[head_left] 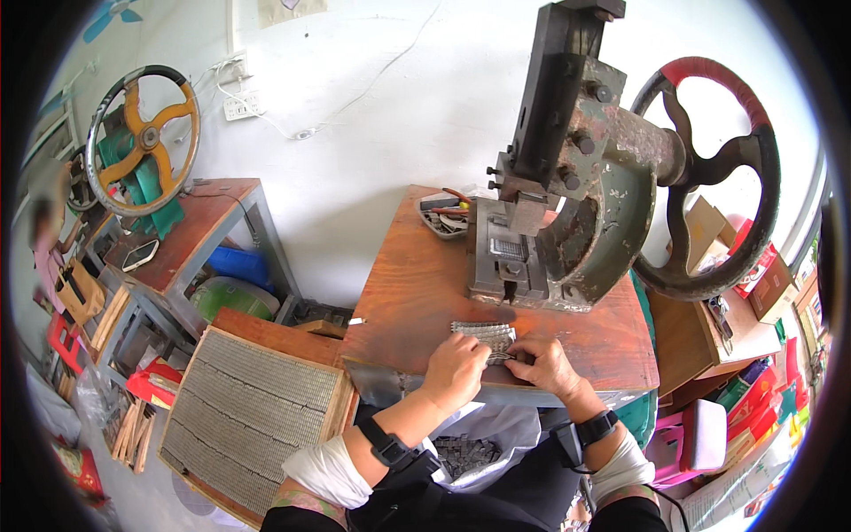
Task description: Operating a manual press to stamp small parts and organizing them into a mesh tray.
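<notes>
My left hand (454, 368) and my right hand (550, 365) rest side by side at the front edge of a worn wooden table (399, 293). Both have their fingers closed on a flat strip of small grey metal pieces (483, 332) lying on the tabletop; part of the strip is hidden under my fingers. Just behind it stands a heavy green hand press (576, 222) with a large red-rimmed handwheel (709, 177) on its right. In my lap sits a white bag of loose grey metal pieces (465, 452).
A wooden tray (332, 403) packed with rows of grey pieces leans at the lower left. A small tray of tools (443, 217) sits behind the press. Another press with an orange wheel (146, 137) stands on a second table at the left. Boxes and a pink stool (696, 439) crowd the right.
</notes>
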The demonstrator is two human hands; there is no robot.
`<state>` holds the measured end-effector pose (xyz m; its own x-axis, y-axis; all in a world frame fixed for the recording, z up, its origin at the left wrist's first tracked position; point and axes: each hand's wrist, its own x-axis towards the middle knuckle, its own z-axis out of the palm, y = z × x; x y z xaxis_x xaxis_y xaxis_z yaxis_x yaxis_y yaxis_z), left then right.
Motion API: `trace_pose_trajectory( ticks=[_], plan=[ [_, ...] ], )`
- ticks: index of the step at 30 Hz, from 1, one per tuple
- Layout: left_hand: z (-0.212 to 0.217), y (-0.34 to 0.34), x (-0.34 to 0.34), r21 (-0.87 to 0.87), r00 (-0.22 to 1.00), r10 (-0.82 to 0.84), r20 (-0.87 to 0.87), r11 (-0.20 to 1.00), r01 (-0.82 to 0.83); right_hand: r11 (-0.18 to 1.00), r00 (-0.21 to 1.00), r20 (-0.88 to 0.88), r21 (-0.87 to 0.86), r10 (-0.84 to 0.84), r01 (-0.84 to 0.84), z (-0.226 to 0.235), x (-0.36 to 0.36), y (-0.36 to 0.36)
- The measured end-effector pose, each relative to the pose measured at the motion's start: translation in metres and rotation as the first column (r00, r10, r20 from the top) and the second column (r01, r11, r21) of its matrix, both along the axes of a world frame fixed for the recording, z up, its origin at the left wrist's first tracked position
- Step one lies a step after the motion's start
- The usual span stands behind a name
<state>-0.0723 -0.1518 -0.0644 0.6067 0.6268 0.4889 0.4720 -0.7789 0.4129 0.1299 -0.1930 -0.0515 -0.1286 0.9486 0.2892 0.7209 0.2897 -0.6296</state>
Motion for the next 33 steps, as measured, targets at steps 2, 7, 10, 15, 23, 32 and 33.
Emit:
trace_pose_trajectory(
  ticks=[2, 7, 10, 15, 23, 32, 33],
  plan=[
    [-0.003, 0.002, 0.001, 0.069, 0.999, 0.022, 0.045, 0.997, -0.025, 0.994, 0.999, 0.043, 0.108, -0.005, 0.001, -0.009, 0.003, 0.005],
    [-0.001, 0.021, 0.0, 0.085, 0.996, 0.081, -0.025, 0.993, -0.079, 0.962, 0.985, 0.167, 0.272, -0.051, 0.004, -0.004, -0.002, 0.014],
    [0.001, 0.031, -0.002, -0.054, 0.991, 0.021, -0.132, 0.998, -0.029, 0.971, 0.967, 0.253, 0.226, 0.013, -0.072, 0.001, -0.007, 0.025],
    [-0.001, 0.03, -0.002, -0.169, 0.989, -0.108, 0.103, 0.978, 0.124, 0.992, 0.991, -0.053, 0.009, 0.124, -0.124, -0.006, -0.004, 0.021],
    [0.003, 0.027, 0.005, -0.17, 0.985, -0.104, 0.134, 0.977, 0.126, 0.932, 0.804, 0.479, 0.103, -0.352, 0.347, -0.005, -0.023, -0.008],
    [-0.005, 0.032, -0.004, -0.185, 0.98, -0.104, 0.168, 0.973, 0.135, 0.996, 0.984, 0.169, 0.069, -0.063, 0.052, -0.004, -0.018, 0.01],
    [-0.004, 0.032, -0.004, -0.201, 0.976, -0.109, 0.187, 0.969, 0.146, 1.0, 1.0, -0.019, 0.023, 0.003, -0.002, -0.004, -0.015, 0.012]
  ],
)
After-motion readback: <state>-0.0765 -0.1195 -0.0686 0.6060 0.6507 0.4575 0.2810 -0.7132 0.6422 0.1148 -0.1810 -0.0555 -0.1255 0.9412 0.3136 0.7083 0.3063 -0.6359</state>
